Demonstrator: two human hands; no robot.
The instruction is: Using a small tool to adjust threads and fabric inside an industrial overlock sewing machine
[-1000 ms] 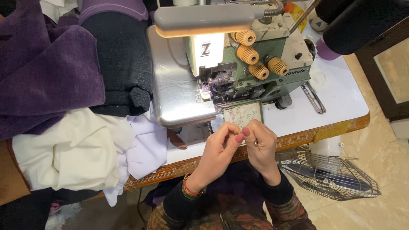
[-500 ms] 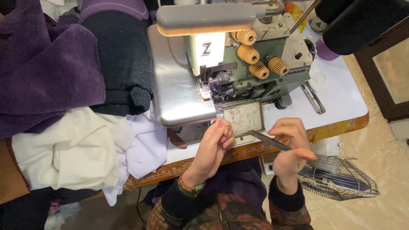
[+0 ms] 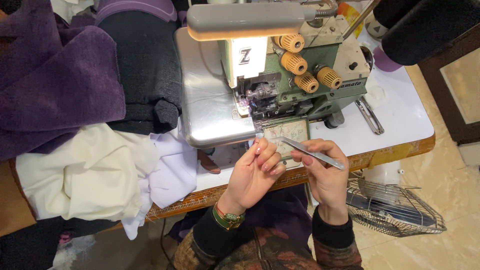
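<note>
Here, two hands, one tweezers, four knobs

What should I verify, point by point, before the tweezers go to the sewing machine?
1. Tweezers gripped in right hand: ok.
2. Tips aimed at the needle area: ok.
3. Left hand clear of the needle area: ok.
4. Lamp lit over the work: ok.
5. Thread pinched in left fingers: cannot tell, too fine.
6. Machine stopped: cannot tell.
</note>
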